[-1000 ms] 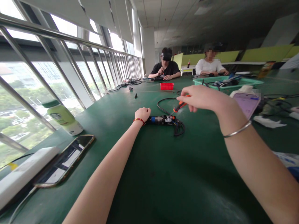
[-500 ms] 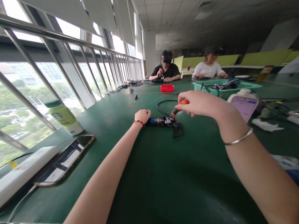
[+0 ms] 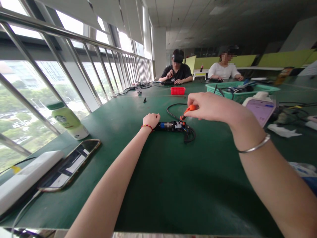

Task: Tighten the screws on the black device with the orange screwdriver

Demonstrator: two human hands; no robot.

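Observation:
A black cylindrical device (image 3: 169, 126) with a blue band lies on its side on the green table (image 3: 163, 185). Its right end is bare, showing small parts and thin wires. My left hand (image 3: 151, 121) is closed around its left end. In my right hand (image 3: 201, 105) is an orange and black screwdriver (image 3: 191, 108), gripped by the handle and tilted. The tip points down at the exposed end of the device; whether it touches a screw is too small to tell. A black cable (image 3: 170, 107) loops behind the device.
Left of me are a green bottle (image 3: 68, 120), a phone (image 3: 71, 165) and a white power strip (image 3: 29, 181). A red tray (image 3: 177, 91) and a teal basket (image 3: 266, 91) stand further back. At right are another phone (image 3: 260, 110) and a crumpled tissue (image 3: 284, 131). Two people sit at the far end.
The screwdriver handle has turned in my right hand, showing more orange now, and my fingers have shifted slightly. My left hand stays on the device. The view has tilted slightly.

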